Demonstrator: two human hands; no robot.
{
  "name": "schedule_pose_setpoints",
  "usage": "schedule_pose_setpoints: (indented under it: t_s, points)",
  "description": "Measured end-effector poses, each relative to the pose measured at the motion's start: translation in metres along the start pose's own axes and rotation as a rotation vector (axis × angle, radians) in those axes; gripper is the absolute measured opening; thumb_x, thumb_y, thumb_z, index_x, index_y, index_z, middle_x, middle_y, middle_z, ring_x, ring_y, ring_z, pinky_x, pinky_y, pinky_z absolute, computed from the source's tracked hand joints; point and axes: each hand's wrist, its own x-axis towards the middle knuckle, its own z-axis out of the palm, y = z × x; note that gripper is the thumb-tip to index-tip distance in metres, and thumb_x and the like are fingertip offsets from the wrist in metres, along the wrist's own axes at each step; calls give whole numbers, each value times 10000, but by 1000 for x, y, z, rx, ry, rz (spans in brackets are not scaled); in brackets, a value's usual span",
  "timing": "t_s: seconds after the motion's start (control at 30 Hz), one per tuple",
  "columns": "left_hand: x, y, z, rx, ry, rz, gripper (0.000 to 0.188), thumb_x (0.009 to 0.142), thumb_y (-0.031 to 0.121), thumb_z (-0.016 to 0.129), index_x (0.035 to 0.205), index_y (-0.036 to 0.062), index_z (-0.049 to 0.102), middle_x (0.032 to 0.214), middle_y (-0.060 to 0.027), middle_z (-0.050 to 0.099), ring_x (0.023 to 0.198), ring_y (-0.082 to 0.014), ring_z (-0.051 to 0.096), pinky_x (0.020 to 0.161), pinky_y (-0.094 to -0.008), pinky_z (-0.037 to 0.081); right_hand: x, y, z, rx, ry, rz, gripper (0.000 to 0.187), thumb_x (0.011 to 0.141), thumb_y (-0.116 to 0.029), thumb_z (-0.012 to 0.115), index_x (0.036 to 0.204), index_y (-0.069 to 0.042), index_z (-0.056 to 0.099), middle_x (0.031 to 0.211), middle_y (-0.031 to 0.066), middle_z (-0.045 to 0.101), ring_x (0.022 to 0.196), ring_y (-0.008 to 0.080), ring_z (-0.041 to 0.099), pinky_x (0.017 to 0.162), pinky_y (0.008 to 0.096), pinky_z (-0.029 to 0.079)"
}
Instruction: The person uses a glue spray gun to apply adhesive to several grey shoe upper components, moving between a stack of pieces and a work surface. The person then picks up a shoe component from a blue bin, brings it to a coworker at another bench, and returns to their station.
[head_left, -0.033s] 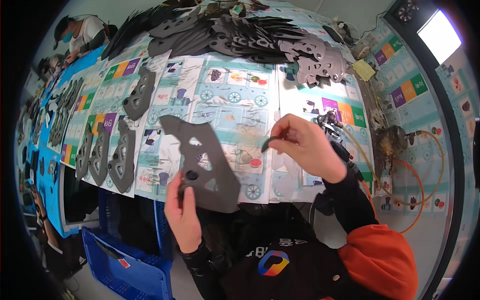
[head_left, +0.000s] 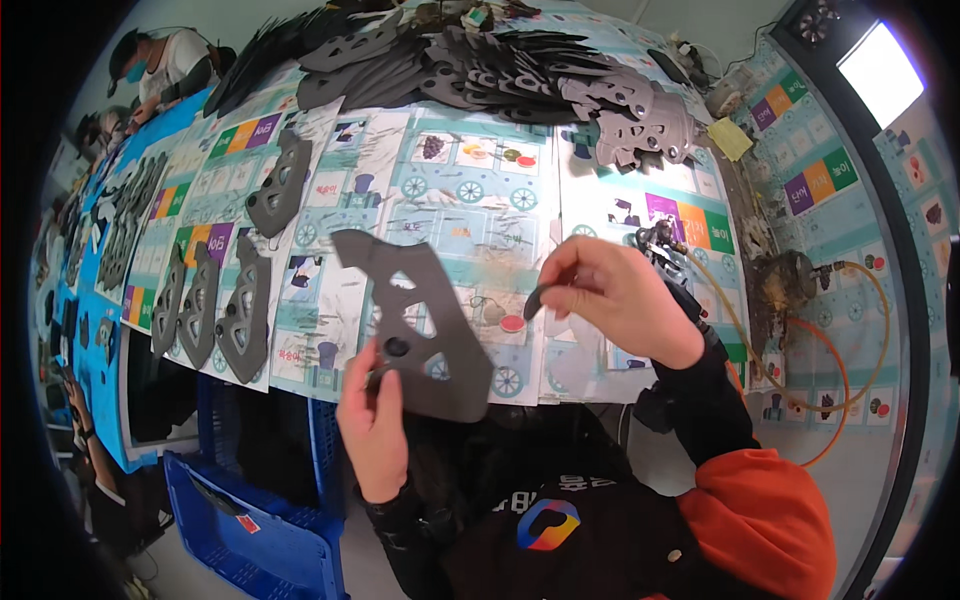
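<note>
Holding a dark cutout plate (head_left: 412,325) mid-frame, left hand (head_left: 375,430) pinches its lower edge; right hand (head_left: 615,300) pinches a small dark piece (head_left: 535,297) just right of it.

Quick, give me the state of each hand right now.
Left hand: closed on the lower edge of a flat dark grey cut-out plate.
Right hand: fingers pinched on a small dark curved piece.
</note>
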Motion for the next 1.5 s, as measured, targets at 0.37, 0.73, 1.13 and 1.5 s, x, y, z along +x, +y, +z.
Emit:
schedule_pose_setpoints:
  t_s: [0.37,0.73,1.13,1.5]
  points:
    - [-4,15,32,-216,-448,-280,363,904,-103,449,1243,-32,560,1031,-105,703,972,-142,664,878,-279,507,-5,-1,36,-254,-96,-232,120,855,-41,745,970,-10,731,871,114,695,753,249,677,681,352,529]
    - [-7,14,31,-556,-431,-450,545,854,-99,448,1390,-70,540,1197,-159,690,999,-221,709,897,-336,558,-20,4,47,-379,14,-344,69,868,-61,700,915,-10,698,865,141,671,795,333,667,708,402,531]
    - [-8,15,40,-344,-317,-329,225,887,29,775,1096,-33,718,952,-45,746,817,-78,682,740,-218,526,-31,6,64,-358,94,-451,112,859,-46,703,963,-15,676,910,125,638,841,344,653,739,404,543]
    - [-12,22,47,-452,-126,-312,126,894,53,774,984,-13,716,929,-37,733,812,-67,643,769,-231,495,-27,17,57,306,-171,156,350,869,-220,826,1057,41,688,870,49,685,785,134,647,700,287,527]
